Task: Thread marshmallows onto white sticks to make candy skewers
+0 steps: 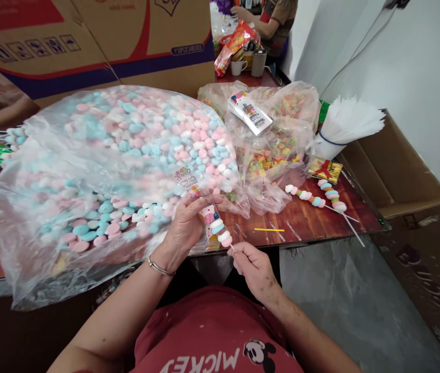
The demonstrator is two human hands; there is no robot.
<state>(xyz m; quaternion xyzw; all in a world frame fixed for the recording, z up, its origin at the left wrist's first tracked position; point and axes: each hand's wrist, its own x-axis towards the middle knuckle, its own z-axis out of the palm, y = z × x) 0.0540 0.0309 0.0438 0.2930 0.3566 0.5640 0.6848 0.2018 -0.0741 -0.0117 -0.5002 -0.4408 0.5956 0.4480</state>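
Left hand (186,220): fingers closed on the printed bag (208,213).
Right hand (254,267): fingers pinching the stick of the marshmallow skewer (225,239).
Marshmallow skewer: between both hands, near the surface (307,220) edge; its upper end meets the bag.
Big clear bag (13,217): full of marshmallows, just beyond left hand.

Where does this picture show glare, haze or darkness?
Head view: whitish sheen on the large plastic bag hazes many marshmallows; head view: marshmallows toward its near side look crisper; head view: the area below the table at lower left is dark; head view: the skewer between left hand and right hand looks distinct.
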